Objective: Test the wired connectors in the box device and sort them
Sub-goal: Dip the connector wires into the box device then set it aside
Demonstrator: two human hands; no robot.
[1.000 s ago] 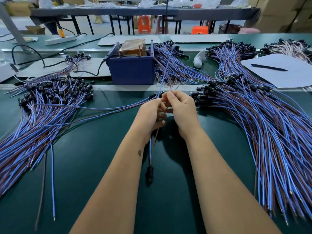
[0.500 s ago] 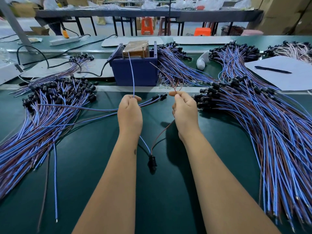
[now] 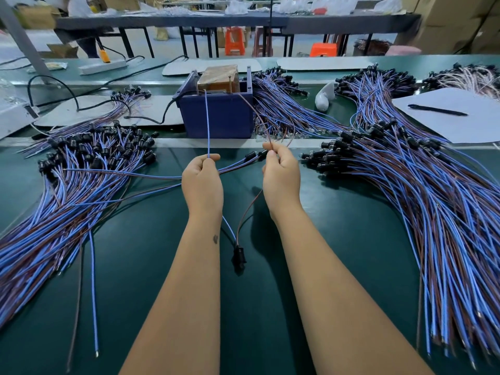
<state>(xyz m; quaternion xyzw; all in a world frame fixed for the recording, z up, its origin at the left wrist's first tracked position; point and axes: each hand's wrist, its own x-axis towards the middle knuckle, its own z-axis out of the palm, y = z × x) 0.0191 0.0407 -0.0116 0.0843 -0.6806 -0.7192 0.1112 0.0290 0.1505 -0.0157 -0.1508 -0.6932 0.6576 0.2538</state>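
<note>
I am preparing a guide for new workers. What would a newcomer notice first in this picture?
First, the two big heaps of blue and brown wires, one pile at left and one at right. Then, in the middle, the left hand pinches a blue wire and the right hand a brown wire, both reaching up to the blue box.

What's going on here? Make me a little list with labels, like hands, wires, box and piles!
left hand: left hand pinches the blue wire, which runs up to the box top
right hand: right hand pinches the brown wire, which arcs to the box top
connector: black connector hangs below the hands, joined to both wires
box: blue box device on the green table, behind the hands
piles: left pile and right pile of blue and brown wired connectors
other: pen on paper, far right
</note>
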